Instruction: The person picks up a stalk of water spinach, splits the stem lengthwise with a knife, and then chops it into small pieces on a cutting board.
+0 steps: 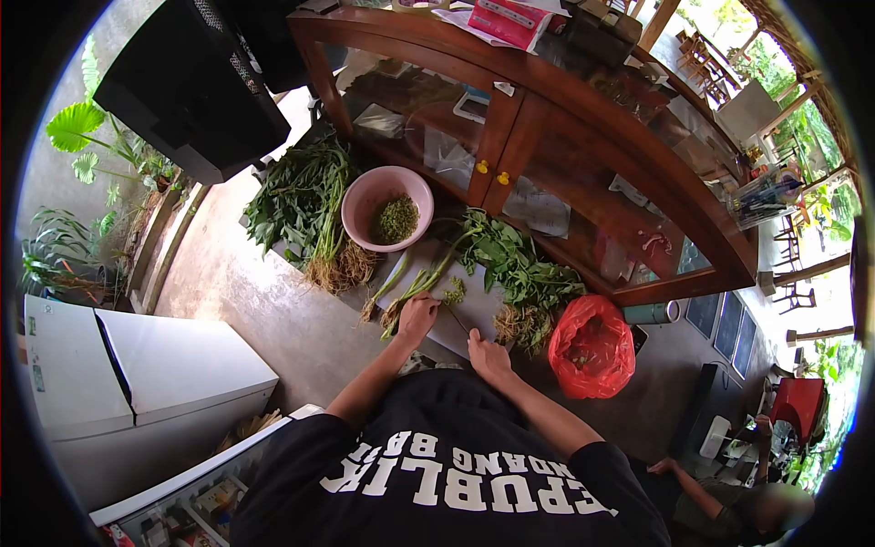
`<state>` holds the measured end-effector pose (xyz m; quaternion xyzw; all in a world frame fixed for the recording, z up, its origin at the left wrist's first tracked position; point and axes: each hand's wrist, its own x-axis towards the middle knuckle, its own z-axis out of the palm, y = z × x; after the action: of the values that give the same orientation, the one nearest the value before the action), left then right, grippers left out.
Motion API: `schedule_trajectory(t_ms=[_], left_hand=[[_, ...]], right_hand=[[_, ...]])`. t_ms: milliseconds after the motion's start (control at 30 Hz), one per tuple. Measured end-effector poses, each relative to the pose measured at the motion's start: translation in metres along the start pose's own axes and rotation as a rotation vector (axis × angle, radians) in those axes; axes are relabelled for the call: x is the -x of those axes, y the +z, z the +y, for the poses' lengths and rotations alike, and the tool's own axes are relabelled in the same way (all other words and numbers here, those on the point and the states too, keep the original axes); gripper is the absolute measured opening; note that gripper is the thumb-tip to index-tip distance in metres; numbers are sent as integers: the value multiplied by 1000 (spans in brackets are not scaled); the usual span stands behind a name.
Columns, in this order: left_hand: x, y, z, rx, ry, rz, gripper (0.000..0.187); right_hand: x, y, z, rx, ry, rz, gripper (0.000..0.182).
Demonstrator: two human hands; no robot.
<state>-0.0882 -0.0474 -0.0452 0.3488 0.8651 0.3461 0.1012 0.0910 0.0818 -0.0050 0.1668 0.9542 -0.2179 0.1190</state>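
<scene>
Green stalks (427,278) lie on a grey board (444,324), and my left hand (419,316) is closed over their lower part. My right hand (490,357) is wrapped round a thin knife (457,317), whose blade points up and left toward the stalks. A small heap of chopped green pieces (454,292) is between and just above my hands. More chopped greens (398,219) fill part of a pink bowl (363,202) beyond the board. Leafy plants with roots (510,255) lie at the board's right, and a larger bunch (305,201) lies left of the bowl.
A red plastic bag (592,351) stands open at the right, beside a green cylinder (649,314). A wooden glass-door cabinet (547,164) stands behind the greens. White refrigerators (173,365) are at the left. Another person (729,510) is at the lower right.
</scene>
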Motion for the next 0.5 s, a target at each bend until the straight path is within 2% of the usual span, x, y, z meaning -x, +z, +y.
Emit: schedule_trajectory(t_ms=[133,333,500], left_hand=[[0,1,1,1,-29,-13,13],[-1,3,-1,8,-20,-8,14],[0,3,-2,17,14,8,14]], right_hand=[[-6,2,-1,9,36,-92,25],[-24,14,-9,-5,48,-59,17],[-35,19,-12,-26,75,-72,21]])
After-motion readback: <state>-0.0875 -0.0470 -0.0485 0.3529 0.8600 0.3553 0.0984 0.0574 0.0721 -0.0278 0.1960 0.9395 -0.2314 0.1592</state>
